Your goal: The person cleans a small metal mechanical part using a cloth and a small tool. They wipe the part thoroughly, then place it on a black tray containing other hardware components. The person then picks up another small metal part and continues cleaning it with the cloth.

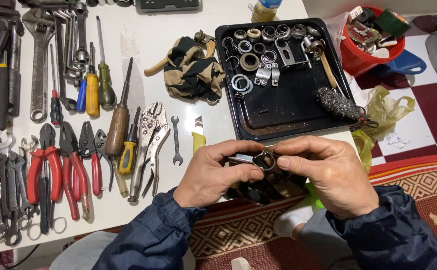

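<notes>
Left hand point(217, 172) and right hand point(323, 170) both pinched on 1 small metal ring point(267, 161), held in the air just in front of the black tray point(278, 112) — off the table point(143, 45). Thin fingertip grip: likely to slip and drop onto the patterned rug point(238, 230) — hard to spot there.

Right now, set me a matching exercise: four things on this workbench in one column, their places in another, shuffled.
Things:
1. small metal ring part
2. steel wool
3. locking pliers
4. red bucket

Places:
A. on the checkered floor, right of the black tray
B. pinched between the left hand and right hand
C. on the white table, among the hand tools
D. at the tray's right edge

Pairs: 1-B, 2-D, 3-C, 4-A
</notes>
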